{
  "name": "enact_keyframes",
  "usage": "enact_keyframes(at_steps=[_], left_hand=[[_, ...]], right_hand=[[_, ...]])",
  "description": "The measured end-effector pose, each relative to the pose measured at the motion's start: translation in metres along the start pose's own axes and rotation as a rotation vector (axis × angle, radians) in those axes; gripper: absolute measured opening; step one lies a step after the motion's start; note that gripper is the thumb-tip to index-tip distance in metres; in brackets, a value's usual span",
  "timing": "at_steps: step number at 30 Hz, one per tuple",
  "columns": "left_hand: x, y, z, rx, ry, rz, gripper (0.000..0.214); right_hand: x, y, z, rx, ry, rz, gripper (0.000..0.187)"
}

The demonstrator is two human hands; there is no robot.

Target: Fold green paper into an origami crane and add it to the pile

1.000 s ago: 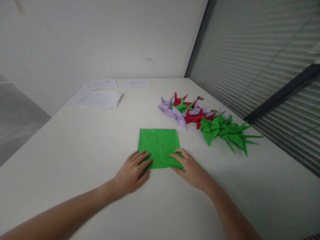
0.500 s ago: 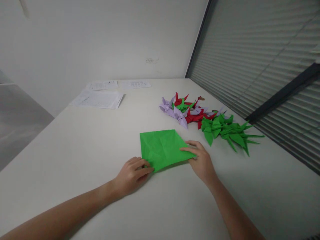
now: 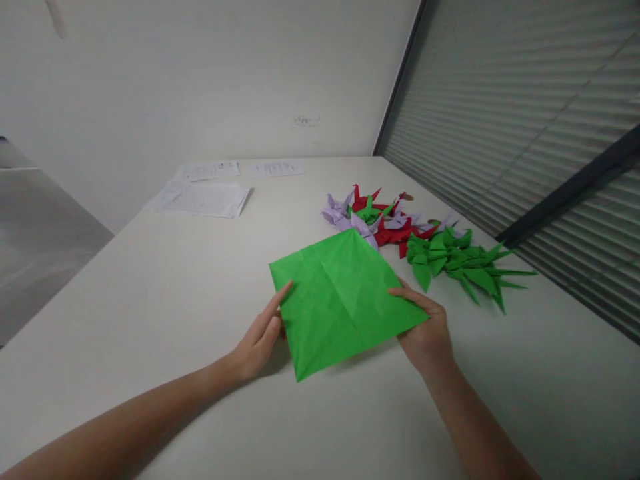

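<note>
A square sheet of green origami paper (image 3: 340,300), marked with crossing creases, lies spread out between my hands, tilted and lifted off the table at its near right side. My left hand (image 3: 257,343) grips its left edge, the index finger stretched over the top face and other fingers partly hidden beneath. At the right corner, my right hand (image 3: 427,333) pinches the sheet, fingers on top and thumb out of sight underneath. Just beyond the paper's far corner lie lilac paper cranes (image 3: 337,212) and red paper cranes (image 3: 397,235). Green paper cranes (image 3: 465,260) are heaped further right.
Printed sheets (image 3: 200,199) lie toward the back left of the white table (image 3: 150,300). A wall (image 3: 225,80) stands behind the table. Along the right edge runs a window with blinds (image 3: 500,100) and a dark bar (image 3: 575,180).
The green paper has been opened out from a smaller, partly folded shape into a wider square. My left hand has let go of the near corner and shifted up the left edge; my right moved right.
</note>
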State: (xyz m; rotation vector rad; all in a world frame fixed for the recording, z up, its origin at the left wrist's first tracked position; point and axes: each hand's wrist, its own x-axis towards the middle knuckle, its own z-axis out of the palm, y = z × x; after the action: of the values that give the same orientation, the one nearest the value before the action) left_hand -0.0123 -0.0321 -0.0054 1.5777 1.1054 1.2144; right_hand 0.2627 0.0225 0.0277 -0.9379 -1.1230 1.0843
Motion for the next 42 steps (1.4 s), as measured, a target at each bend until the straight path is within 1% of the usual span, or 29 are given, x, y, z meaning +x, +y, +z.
enact_keyframes(at_steps=[2, 4, 7, 10, 12, 15, 18, 20, 22, 25, 26, 27, 28, 29, 31, 32, 33, 42], left_hand=[[0.004, 0.001, 0.0, -0.007, 0.028, -0.015, 0.065], [0.006, 0.001, -0.001, -0.039, 0.064, -0.073, 0.063], [0.007, -0.003, -0.001, -0.039, 0.126, -0.118, 0.06], [0.006, -0.007, -0.002, -0.013, 0.137, -0.104, 0.055], [0.006, -0.007, -0.002, -0.007, 0.121, -0.093, 0.052], [0.005, -0.006, -0.002, -0.012, 0.102, -0.086, 0.051], [0.005, -0.005, -0.003, -0.036, 0.09, -0.102, 0.052], [0.005, -0.005, -0.002, -0.055, 0.085, -0.107, 0.053], [0.005, -0.005, -0.001, -0.12, 0.108, -0.095, 0.064], [0.008, -0.004, 0.002, -0.297, 0.172, -0.093, 0.103], [0.01, -0.003, 0.002, -0.343, 0.187, -0.108, 0.111], [0.011, -0.003, 0.002, -0.371, 0.2, -0.131, 0.112], [0.012, -0.003, 0.001, -0.38, 0.212, -0.157, 0.106], [0.013, -0.003, 0.001, -0.375, 0.219, -0.185, 0.093], [0.014, -0.002, 0.0, -0.345, 0.217, -0.239, 0.056], [0.014, -0.002, 0.0, -0.335, 0.211, -0.258, 0.044], [0.014, -0.002, -0.001, -0.332, 0.205, -0.269, 0.038], [0.012, 0.0, 0.002, -0.412, 0.222, -0.31, 0.036]], right_hand=[[0.0, 0.0, 0.001, -0.018, -0.052, 0.023, 0.011], [0.0, 0.0, 0.001, -0.048, -0.077, 0.055, 0.018], [0.005, 0.001, -0.002, -0.037, 0.0, 0.134, 0.036], [0.011, 0.004, -0.007, -0.062, 0.051, 0.204, 0.045], [0.013, 0.007, -0.009, -0.144, 0.037, 0.237, 0.048], [0.012, 0.011, -0.007, -0.219, -0.041, 0.26, 0.05], [0.008, 0.015, -0.001, -0.213, -0.144, 0.272, 0.043], [0.006, 0.015, 0.001, -0.219, -0.164, 0.266, 0.037], [0.005, 0.014, 0.002, -0.231, -0.136, 0.255, 0.034], [0.005, 0.011, 0.002, -0.206, -0.075, 0.262, 0.033], [0.005, 0.011, 0.001, -0.183, -0.059, 0.268, 0.034], [0.006, 0.01, 0.001, -0.156, -0.044, 0.273, 0.034], [0.006, 0.011, 0.0, -0.129, -0.032, 0.279, 0.035], [0.006, 0.011, 0.0, -0.106, -0.026, 0.286, 0.035], [0.006, 0.013, -0.001, -0.073, -0.02, 0.299, 0.035], [0.006, 0.014, -0.001, -0.063, -0.019, 0.306, 0.035], [0.006, 0.015, -0.001, -0.057, -0.018, 0.312, 0.035], [0.005, 0.02, -0.004, -0.015, -0.013, 0.337, 0.032]])
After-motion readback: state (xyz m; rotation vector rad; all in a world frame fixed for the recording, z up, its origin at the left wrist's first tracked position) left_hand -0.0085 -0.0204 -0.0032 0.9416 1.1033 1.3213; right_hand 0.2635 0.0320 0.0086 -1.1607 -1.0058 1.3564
